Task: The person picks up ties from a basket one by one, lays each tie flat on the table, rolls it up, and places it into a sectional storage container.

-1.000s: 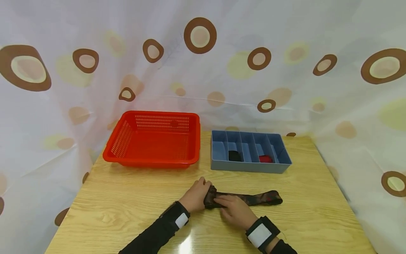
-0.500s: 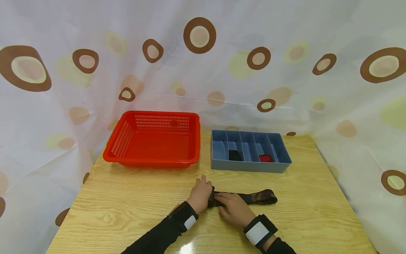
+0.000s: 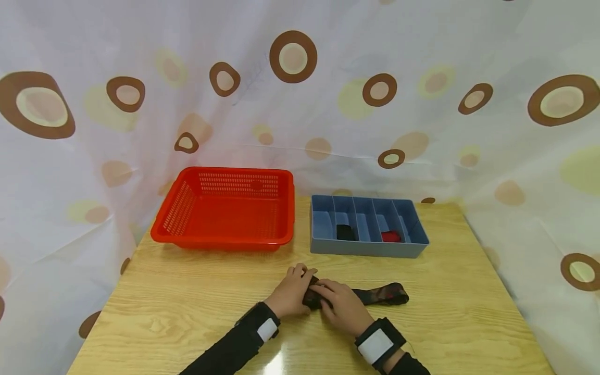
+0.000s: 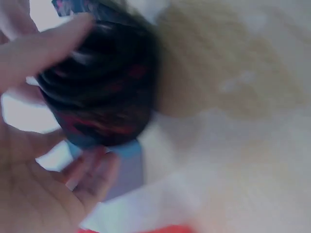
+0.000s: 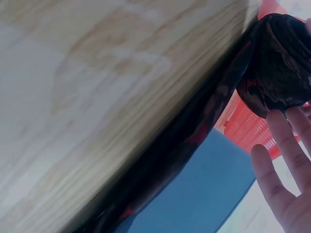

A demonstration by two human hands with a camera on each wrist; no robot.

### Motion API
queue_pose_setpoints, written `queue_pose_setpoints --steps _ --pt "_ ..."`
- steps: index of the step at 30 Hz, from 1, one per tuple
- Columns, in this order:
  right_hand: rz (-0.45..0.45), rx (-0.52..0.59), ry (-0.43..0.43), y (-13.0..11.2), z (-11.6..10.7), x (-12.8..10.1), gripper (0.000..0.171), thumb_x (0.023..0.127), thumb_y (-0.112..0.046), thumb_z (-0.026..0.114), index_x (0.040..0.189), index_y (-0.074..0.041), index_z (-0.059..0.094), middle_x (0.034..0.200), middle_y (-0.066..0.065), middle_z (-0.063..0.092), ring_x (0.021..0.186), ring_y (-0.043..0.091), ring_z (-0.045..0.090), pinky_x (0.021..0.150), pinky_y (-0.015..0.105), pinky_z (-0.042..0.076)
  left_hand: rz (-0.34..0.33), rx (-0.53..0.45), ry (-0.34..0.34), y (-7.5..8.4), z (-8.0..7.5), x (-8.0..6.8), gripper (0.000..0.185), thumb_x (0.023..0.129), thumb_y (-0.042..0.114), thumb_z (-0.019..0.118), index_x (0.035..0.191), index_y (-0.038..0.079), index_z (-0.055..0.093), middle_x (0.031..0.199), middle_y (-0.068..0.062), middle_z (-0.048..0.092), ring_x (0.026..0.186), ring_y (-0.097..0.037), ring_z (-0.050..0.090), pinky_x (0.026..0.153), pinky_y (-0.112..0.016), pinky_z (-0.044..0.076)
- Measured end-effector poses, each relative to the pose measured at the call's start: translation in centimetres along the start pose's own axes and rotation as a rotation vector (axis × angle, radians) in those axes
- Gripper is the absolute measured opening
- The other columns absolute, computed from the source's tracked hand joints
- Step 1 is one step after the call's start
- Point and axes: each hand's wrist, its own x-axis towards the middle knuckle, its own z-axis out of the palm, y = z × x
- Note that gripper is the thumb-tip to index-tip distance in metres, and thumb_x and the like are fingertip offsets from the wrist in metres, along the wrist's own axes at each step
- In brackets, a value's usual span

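Observation:
A dark sock with red patches lies on the wooden table [image 3: 187, 307], its left end wound into a roll [image 3: 311, 298] and its flat tail [image 3: 384, 295] stretching right. My left hand [image 3: 292, 289] curls round the roll's left side. My right hand [image 3: 342, 304] lays its fingers over the roll from the right. The left wrist view shows the roll [image 4: 102, 92] blurred between my left hand's [image 4: 43, 194] fingers. In the right wrist view, nearly straight fingers [image 5: 282, 179] touch the roll [image 5: 279, 63], with the tail [image 5: 194, 141] trailing away.
A red slotted basket [image 3: 220, 240] stands at the back left. Beside it to the right is a blue-grey divided tray [image 3: 367, 250], with a black bundle [image 3: 346, 233] and a red bundle [image 3: 390, 237] in separate compartments. A spotted curtain surrounds the table.
The roll has grown and the flat tail has got shorter. Both hands shifted slightly right with the roll.

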Motion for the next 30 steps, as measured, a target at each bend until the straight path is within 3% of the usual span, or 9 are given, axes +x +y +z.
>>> queue_pose_setpoints --steps 4,8,15,19,23,25,30 --pt "0.012 -0.004 0.015 0.3 -0.4 -0.5 0.034 0.082 -0.011 0.068 0.115 -0.018 0.066 0.113 0.000 0.064 0.100 0.020 0.063 0.084 0.038 0.052 0.004 -0.233 -0.027 -1.4 0.1 -0.5 0.084 0.072 0.022 0.082 0.140 0.006 0.036 0.139 -0.011 0.042 0.125 -0.027 0.043 0.100 -0.040 0.043" --pt "0.009 -0.025 0.042 0.6 -0.7 -1.1 0.035 0.079 -0.010 0.070 0.113 -0.017 0.067 0.111 0.001 0.064 0.098 0.020 0.064 0.082 0.038 0.052 -0.010 -0.338 0.002 -1.7 0.5 -0.4 0.073 0.075 0.022 0.080 0.136 0.007 0.043 0.136 -0.008 0.048 0.122 -0.024 0.050 0.101 -0.039 0.043" --pt "-0.052 -0.036 0.094 0.7 -0.5 -1.3 0.040 0.078 -0.008 0.071 0.117 -0.017 0.067 0.122 0.004 0.061 0.107 0.021 0.060 0.083 0.041 0.052 -0.041 -0.186 0.072 -0.5 0.8 0.0 0.067 0.069 0.026 0.084 0.126 0.009 0.053 0.124 -0.006 0.055 0.112 -0.023 0.056 0.095 -0.036 0.047" --pt "-0.084 -0.035 0.064 0.5 -0.3 -1.5 0.042 0.079 -0.008 0.069 0.120 -0.016 0.065 0.128 0.005 0.058 0.112 0.022 0.059 0.087 0.040 0.051 -0.038 -0.075 0.077 0.2 0.8 0.2 0.068 0.068 0.029 0.084 0.126 0.009 0.054 0.124 -0.007 0.057 0.108 -0.025 0.057 0.091 -0.035 0.048" --pt "-0.055 -0.005 0.060 0.6 -0.2 -1.9 0.039 0.080 -0.005 0.067 0.118 -0.014 0.066 0.127 0.007 0.059 0.110 0.023 0.060 0.085 0.037 0.052 -0.016 0.004 0.068 0.4 0.9 0.1 0.077 0.066 0.036 0.085 0.130 0.009 0.051 0.125 -0.008 0.056 0.108 -0.026 0.056 0.091 -0.037 0.048" --pt "-0.043 0.014 0.070 0.8 -0.2 -2.0 0.038 0.080 -0.003 0.067 0.116 -0.013 0.066 0.125 0.008 0.059 0.107 0.023 0.062 0.083 0.036 0.053 -0.012 0.007 0.054 0.3 1.1 0.0 0.083 0.066 0.037 0.085 0.134 0.009 0.047 0.127 -0.008 0.056 0.111 -0.026 0.055 0.093 -0.039 0.046" --pt "-0.028 0.033 0.087 1.3 -0.3 -2.3 0.036 0.080 -0.002 0.068 0.114 -0.013 0.066 0.123 0.007 0.059 0.099 0.020 0.064 0.078 0.035 0.054 -0.052 -0.134 0.024 -0.1 1.6 0.0 0.087 0.069 0.031 0.083 0.140 0.006 0.039 0.136 -0.009 0.052 0.119 -0.026 0.054 0.098 -0.038 0.045"
